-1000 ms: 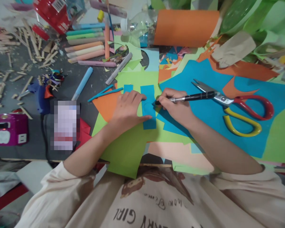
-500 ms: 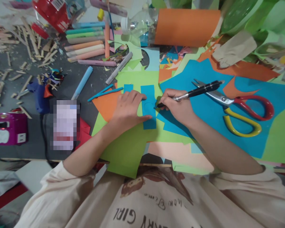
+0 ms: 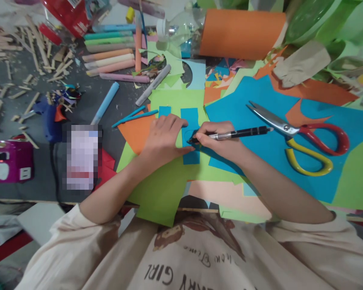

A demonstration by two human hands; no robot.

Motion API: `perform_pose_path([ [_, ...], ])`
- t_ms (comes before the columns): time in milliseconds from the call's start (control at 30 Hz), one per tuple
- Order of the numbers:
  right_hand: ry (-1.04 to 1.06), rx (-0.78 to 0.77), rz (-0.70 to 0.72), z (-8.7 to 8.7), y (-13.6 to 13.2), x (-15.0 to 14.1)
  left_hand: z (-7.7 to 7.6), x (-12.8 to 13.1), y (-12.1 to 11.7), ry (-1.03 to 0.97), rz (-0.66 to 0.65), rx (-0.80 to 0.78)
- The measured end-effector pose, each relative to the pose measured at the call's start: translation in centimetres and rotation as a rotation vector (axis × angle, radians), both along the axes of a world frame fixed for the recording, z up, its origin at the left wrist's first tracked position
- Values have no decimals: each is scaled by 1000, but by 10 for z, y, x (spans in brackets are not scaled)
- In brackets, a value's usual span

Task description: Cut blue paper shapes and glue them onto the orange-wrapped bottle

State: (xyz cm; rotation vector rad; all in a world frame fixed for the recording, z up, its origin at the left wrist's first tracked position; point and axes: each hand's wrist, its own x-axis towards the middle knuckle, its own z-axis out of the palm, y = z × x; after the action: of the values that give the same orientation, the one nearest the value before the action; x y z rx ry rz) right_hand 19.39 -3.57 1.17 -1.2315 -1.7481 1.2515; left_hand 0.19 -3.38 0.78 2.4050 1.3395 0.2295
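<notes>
My right hand (image 3: pixel 219 139) is closed around a black and silver pen (image 3: pixel 241 132). The pen's tip touches a narrow strip of blue paper (image 3: pixel 189 121), where a faint curved line shows. My left hand (image 3: pixel 166 139) lies open with its fingers spread, thumb and fingertips at the strip's left edge. Beneath both is green paper (image 3: pixel 160 189). A smaller blue piece (image 3: pixel 164 110) shows beyond the left fingers. Scissors with red and yellow handles (image 3: pixel 293 131) lie partly open on a big blue sheet (image 3: pixel 238 102) to the right.
Several markers (image 3: pixel 108 56) lie at the back left, near a plastic bottle wrapped in orange paper (image 3: pixel 241 34). On the left are a blue glue gun (image 3: pixel 50 121), a blurred phone-like object (image 3: pixel 82 157), a purple box (image 3: pixel 12 161) and wood sticks (image 3: pixel 38 44).
My right hand has brought the pen tip left and slightly down on the blue strip, and the pen's back end has swung lower. The left hand stays in place.
</notes>
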Motion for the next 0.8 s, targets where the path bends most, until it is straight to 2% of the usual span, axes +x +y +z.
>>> perform_pose_path([
  [167, -48, 27, 41, -2, 0, 0, -1, 0, 0, -5, -5, 22],
  [367, -8, -5, -25, -3, -1, -1, 1, 0, 0, 7, -9, -4],
  [533, -21, 22, 26, -3, 0, 0, 0, 0, 1, -1, 1, 10],
  [700, 17, -38, -60, -3, 2, 2, 1, 0, 1, 5, -7, -11],
  [800, 25, -40, -56, -3, 1, 2, 2, 0, 1, 20, -3, -18],
])
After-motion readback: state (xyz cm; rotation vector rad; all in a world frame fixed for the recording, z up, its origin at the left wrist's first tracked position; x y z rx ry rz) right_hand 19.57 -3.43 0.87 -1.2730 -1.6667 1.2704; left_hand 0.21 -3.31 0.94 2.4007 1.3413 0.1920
